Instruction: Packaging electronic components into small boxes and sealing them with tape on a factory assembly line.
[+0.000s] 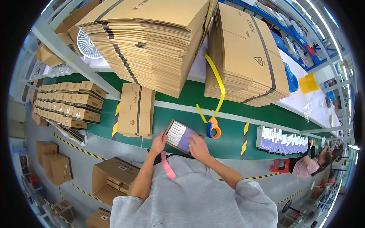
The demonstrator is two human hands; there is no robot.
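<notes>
A small open cardboard box [170, 143] lies slightly turned at the near edge of the green table [234, 138]. Inside stands a row of slim white and purple boxes [178, 136]. My left hand [159, 142] is closed on the cardboard box's left side. On its right side, my right hand [198, 146] rests with fingers apart on the purple ends of the slim boxes; part of the contents is hidden under it. Just to the right sits an orange and blue tape dispenser [215, 129], and a yellow strap [219, 89] hangs down near it.
Tall strapped stacks of flat cartons [148, 49] [247, 60] stand at the back. A smaller flat bundle [135, 110] lies left. Packed boxes [85, 102] are piled far left. More slim boxes [281, 141] stand at right, near a co-worker [310, 163]. An open carton [114, 176] stands on the floor.
</notes>
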